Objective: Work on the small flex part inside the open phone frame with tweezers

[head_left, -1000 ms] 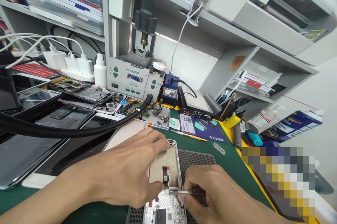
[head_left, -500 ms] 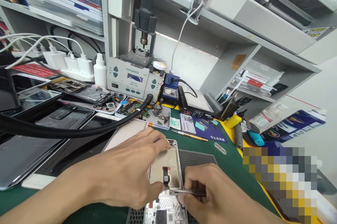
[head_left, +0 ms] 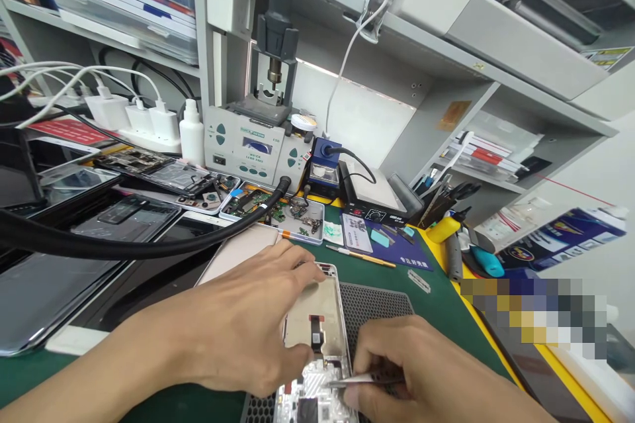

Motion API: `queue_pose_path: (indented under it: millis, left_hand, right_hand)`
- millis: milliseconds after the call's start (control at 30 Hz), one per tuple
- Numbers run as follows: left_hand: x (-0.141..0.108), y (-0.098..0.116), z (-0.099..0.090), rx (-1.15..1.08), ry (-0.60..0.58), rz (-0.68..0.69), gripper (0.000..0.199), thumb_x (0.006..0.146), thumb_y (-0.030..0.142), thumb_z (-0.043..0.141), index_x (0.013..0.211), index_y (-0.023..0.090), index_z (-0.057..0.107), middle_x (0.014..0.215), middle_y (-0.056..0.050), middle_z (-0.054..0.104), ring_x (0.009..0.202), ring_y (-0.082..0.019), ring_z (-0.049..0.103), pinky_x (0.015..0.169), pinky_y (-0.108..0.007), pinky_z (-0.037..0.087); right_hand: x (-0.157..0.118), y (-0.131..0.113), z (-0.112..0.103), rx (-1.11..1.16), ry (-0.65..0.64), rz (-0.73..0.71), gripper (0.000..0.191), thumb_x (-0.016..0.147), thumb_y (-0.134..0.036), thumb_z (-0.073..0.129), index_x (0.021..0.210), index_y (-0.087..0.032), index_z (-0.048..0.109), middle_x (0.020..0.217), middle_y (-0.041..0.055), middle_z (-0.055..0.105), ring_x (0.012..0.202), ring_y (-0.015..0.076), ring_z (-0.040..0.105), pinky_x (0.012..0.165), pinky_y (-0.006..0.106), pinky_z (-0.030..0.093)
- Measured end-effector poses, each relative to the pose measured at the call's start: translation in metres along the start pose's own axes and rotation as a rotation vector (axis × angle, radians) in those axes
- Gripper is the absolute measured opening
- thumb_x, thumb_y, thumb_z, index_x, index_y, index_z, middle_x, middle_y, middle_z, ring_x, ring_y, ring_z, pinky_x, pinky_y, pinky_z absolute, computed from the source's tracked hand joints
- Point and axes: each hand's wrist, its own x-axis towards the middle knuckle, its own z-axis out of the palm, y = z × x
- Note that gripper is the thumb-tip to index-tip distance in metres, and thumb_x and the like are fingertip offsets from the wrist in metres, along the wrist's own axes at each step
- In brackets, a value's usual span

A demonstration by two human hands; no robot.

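Note:
An opened phone frame (head_left: 332,320) lies on a dark perforated mat (head_left: 377,304), showing a gold battery bay and a silvery shielded lower part. My left hand (head_left: 243,320) grips it from the left, fingertips near the top end and thumb over the left side. A short black flex cable (head_left: 315,333) stands out in the bay. My right hand (head_left: 411,363) pinches tweezers (head_left: 364,378), whose tips point left and sit over the silvery section, just below the bay. Whether the tips touch it or hold anything is too small to tell.
A thick black hose (head_left: 163,247) arches across the left, above several phones. Behind stand a rework station (head_left: 245,148) and a tray of small boards (head_left: 317,228). A craft knife (head_left: 362,256) and a razor blade (head_left: 419,281) lie on the green mat (head_left: 446,317).
My right hand has moved the tweezers down along the phone frame, from the bay's lower edge onto the silvery section. My left hand stays on the frame. The view has shifted slightly.

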Motion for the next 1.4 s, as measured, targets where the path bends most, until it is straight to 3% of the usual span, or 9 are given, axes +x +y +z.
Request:
queue_pose_path:
  millis: [67, 200, 367, 533, 800, 1000, 1200, 1400]
  left_hand:
    - [0.0, 0.0, -0.001, -0.005, -0.001, -0.004, 0.037, 0.074, 0.035, 0.07, 0.109, 0.026, 0.063, 0.115, -0.006, 0.061, 0.114, -0.03, 0.056, 0.097, -0.04, 0.049]
    - [0.001, 0.0, 0.0, -0.002, 0.0, -0.019, 0.039, 0.074, 0.036, 0.07, 0.111, 0.026, 0.063, 0.116, -0.006, 0.061, 0.114, -0.031, 0.056, 0.097, -0.042, 0.049]
    - [0.001, 0.001, 0.0, 0.011, -0.027, -0.048, 0.052, 0.075, 0.039, 0.069, 0.126, 0.031, 0.058, 0.123, -0.006, 0.06, 0.119, -0.032, 0.055, 0.098, -0.047, 0.05]
    - [0.001, 0.001, -0.001, 0.024, -0.04, -0.066, 0.061, 0.075, 0.042, 0.069, 0.133, 0.031, 0.055, 0.131, -0.007, 0.058, 0.12, -0.034, 0.055, 0.093, -0.048, 0.053]
    - [0.002, -0.008, 0.004, 0.055, -0.023, -0.033, 0.064, 0.077, 0.046, 0.068, 0.138, 0.036, 0.052, 0.14, -0.004, 0.054, 0.126, -0.035, 0.052, 0.094, -0.051, 0.053]
    - [0.0, -0.008, 0.005, 0.034, -0.022, -0.027, 0.06, 0.078, 0.045, 0.068, 0.136, 0.038, 0.053, 0.133, -0.004, 0.058, 0.122, -0.033, 0.055, 0.094, -0.05, 0.053]
    - [0.003, -0.003, 0.004, 0.028, -0.003, -0.064, 0.06, 0.074, 0.043, 0.071, 0.131, 0.032, 0.058, 0.124, -0.007, 0.061, 0.118, -0.035, 0.057, 0.093, -0.048, 0.052]
    - [0.004, 0.0, 0.002, 0.016, -0.005, -0.073, 0.056, 0.073, 0.041, 0.072, 0.127, 0.031, 0.061, 0.122, -0.006, 0.061, 0.117, -0.033, 0.057, 0.097, -0.045, 0.051]
  right_hand:
    - [-0.002, 0.006, -0.002, 0.058, 0.029, -0.034, 0.002, 0.086, -0.03, 0.073, 0.085, -0.028, 0.074, 0.083, -0.0033, 0.075, 0.076, 0.0176, 0.069, 0.062, 0.023, 0.046]
    - [-0.004, 0.02, -0.003, 0.095, 0.051, -0.212, 0.018, 0.099, -0.025, 0.061, 0.099, -0.034, 0.076, 0.091, -0.0041, 0.073, 0.089, 0.0154, 0.071, 0.081, 0.023, 0.053]
    - [-0.002, 0.032, 0.003, -0.041, 0.109, -0.383, 0.017, 0.098, -0.024, 0.066, 0.108, -0.034, 0.075, 0.093, -0.0017, 0.07, 0.08, 0.0157, 0.069, 0.076, 0.024, 0.054]
    - [0.003, 0.037, 0.013, -0.104, 0.231, -0.402, 0.022, 0.1, -0.018, 0.061, 0.11, -0.032, 0.075, 0.092, 0.0001, 0.068, 0.08, 0.0167, 0.067, 0.074, 0.027, 0.055]
    - [0.003, 0.039, 0.017, -0.116, 0.273, -0.475, 0.024, 0.098, -0.014, 0.062, 0.11, -0.028, 0.077, 0.092, 0.0019, 0.07, 0.079, 0.0177, 0.068, 0.073, 0.028, 0.057]
    - [0.002, 0.041, 0.019, -0.112, 0.305, -0.483, 0.024, 0.098, -0.015, 0.062, 0.111, -0.029, 0.076, 0.095, 0.0019, 0.071, 0.082, 0.018, 0.068, 0.076, 0.028, 0.057]
    - [0.0, 0.04, 0.017, -0.128, 0.306, -0.486, 0.025, 0.098, -0.014, 0.062, 0.113, -0.029, 0.075, 0.093, 0.0024, 0.07, 0.08, 0.0173, 0.067, 0.073, 0.027, 0.056]
    - [0.003, 0.042, 0.018, -0.148, 0.386, -0.589, 0.02, 0.101, -0.019, 0.057, 0.105, -0.025, 0.076, 0.086, 0.0031, 0.069, 0.071, 0.0159, 0.065, 0.064, 0.025, 0.055]
